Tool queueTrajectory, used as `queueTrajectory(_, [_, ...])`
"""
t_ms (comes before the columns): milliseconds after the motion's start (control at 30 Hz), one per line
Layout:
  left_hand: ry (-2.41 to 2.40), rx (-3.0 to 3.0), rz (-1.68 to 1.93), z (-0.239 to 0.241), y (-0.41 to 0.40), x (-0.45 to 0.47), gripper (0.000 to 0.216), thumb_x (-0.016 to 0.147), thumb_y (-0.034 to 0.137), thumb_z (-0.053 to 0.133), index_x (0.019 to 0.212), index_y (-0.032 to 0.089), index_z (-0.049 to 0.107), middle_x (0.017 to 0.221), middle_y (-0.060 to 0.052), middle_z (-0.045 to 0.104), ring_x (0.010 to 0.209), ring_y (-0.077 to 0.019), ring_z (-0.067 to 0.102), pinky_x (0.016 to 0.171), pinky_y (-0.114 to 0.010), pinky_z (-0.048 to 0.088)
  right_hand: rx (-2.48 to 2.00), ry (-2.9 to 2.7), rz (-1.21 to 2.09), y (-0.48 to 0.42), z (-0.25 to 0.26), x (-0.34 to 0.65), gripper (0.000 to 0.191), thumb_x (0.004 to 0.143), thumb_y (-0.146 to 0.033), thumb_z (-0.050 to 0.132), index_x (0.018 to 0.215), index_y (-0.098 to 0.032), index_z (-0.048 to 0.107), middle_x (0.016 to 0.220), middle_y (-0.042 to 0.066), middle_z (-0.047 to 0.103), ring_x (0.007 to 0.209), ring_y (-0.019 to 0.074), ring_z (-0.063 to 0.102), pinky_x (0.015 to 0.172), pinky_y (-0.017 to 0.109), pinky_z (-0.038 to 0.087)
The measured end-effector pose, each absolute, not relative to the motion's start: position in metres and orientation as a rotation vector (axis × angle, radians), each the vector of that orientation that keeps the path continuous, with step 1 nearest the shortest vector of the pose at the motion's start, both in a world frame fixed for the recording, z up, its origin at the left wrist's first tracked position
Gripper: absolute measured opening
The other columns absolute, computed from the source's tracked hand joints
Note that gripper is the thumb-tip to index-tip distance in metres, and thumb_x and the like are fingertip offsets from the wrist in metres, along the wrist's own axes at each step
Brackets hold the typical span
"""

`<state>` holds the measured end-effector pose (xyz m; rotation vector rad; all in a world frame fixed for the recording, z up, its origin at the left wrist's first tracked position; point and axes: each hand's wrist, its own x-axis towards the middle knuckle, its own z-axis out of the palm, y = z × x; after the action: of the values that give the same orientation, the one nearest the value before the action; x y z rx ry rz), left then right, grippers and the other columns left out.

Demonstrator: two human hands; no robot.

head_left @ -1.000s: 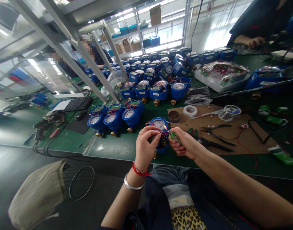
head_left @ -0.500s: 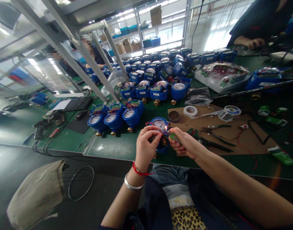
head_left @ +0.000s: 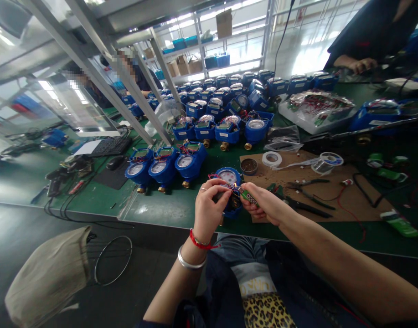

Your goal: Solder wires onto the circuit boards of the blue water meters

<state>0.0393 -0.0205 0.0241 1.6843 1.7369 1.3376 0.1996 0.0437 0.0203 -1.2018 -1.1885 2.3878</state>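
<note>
A blue water meter (head_left: 228,175) with a round dial lies at the bench's front edge, partly hidden by my hands. Over it, my left hand (head_left: 211,200) pinches thin red and blue wires (head_left: 215,177) between thumb and fingers. My right hand (head_left: 258,202) is wrapped round a green lighter (head_left: 249,197), its top pointing at the wires. A small flame (head_left: 235,185) burns at the lighter's tip, close to the wire ends by my left fingertips.
Three blue meters (head_left: 160,167) stand to the left, with many more behind. On a brown cardboard sheet (head_left: 359,200) lie pliers (head_left: 309,182), a white tape roll (head_left: 272,158), a solder spool (head_left: 327,162) and a round tin (head_left: 249,166). A co-worker's hand (head_left: 362,65) rests at the far right.
The flame looks smaller and the lighter's tip has dipped slightly toward the wires. My left hand keeps its pinch almost unmoved.
</note>
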Motion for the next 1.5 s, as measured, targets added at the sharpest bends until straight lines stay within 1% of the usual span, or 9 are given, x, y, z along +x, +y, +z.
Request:
queueTrajectory(133, [1.731, 1.690, 1.342, 0.022, -0.020, 0.038, 0.009, 0.084, 0.023, 0.064, 0.079, 0.020, 0.071, 0.105, -0.006, 0.066, 0.101, -0.0214, 0.061, 0.093, -0.038, 0.048, -1.201, -1.203, 2.398, 0.044, 0.020, 0.199, 0.049, 0.095, -0.046, 0.025, 0.057, -0.017, 0.038, 0.045, -0.006, 0.029, 0.034, 0.0025, 0.017, 0.030, 0.012, 0.013])
queueTrajectory(467, [1.742, 1.691, 1.342, 0.022, -0.021, 0.039, 0.009, 0.085, 0.022, 0.063, 0.081, 0.021, 0.071, 0.105, -0.006, 0.066, 0.101, -0.0206, 0.061, 0.093, -0.037, 0.048, -1.157, -1.216, 2.400, 0.047, 0.013, 0.199, 0.047, 0.094, -0.045, 0.028, 0.059, -0.017, 0.039, 0.045, -0.006, 0.031, 0.033, 0.0023, 0.020, 0.030, 0.012, 0.014])
queueTrajectory(667, [1.742, 1.701, 1.337, 0.022, -0.019, 0.039, 0.010, 0.085, 0.024, 0.063, 0.079, 0.020, 0.070, 0.105, -0.006, 0.067, 0.101, -0.0208, 0.062, 0.092, -0.036, 0.048, -1.122, -1.202, 2.391, 0.046, 0.011, 0.201, 0.048, 0.094, -0.049, 0.031, 0.060, -0.017, 0.041, 0.045, -0.006, 0.033, 0.033, 0.0020, 0.020, 0.030, 0.011, 0.014])
queueTrajectory(867, [1.747, 1.697, 1.349, 0.022, -0.021, 0.040, 0.011, 0.085, 0.025, 0.063, 0.079, 0.020, 0.070, 0.104, -0.006, 0.067, 0.099, -0.0204, 0.063, 0.091, -0.036, 0.049, -1.102, -1.154, 2.402, 0.048, 0.009, 0.203, 0.049, 0.093, -0.053, 0.032, 0.061, -0.017, 0.041, 0.046, -0.006, 0.032, 0.033, 0.0018, 0.019, 0.030, 0.012, 0.013])
queueTrajectory(1233, [1.762, 1.701, 1.329, 0.023, -0.019, 0.040, 0.010, 0.084, 0.025, 0.063, 0.079, 0.019, 0.070, 0.105, -0.007, 0.066, 0.100, -0.0205, 0.062, 0.092, -0.037, 0.047, -1.049, -1.018, 2.416, 0.048, 0.014, 0.204, 0.045, 0.090, -0.055, 0.037, 0.066, -0.018, 0.041, 0.049, -0.007, 0.033, 0.035, 0.0023, 0.019, 0.031, 0.012, 0.015])
queueTrajectory(1500, [1.757, 1.699, 1.337, 0.023, -0.021, 0.040, 0.010, 0.084, 0.024, 0.063, 0.080, 0.019, 0.070, 0.105, -0.007, 0.066, 0.100, -0.0202, 0.062, 0.092, -0.036, 0.047, -1.072, -0.926, 2.440, 0.047, 0.020, 0.202, 0.046, 0.094, -0.050, 0.032, 0.065, -0.017, 0.041, 0.049, -0.007, 0.031, 0.035, 0.0017, 0.019, 0.031, 0.012, 0.013])
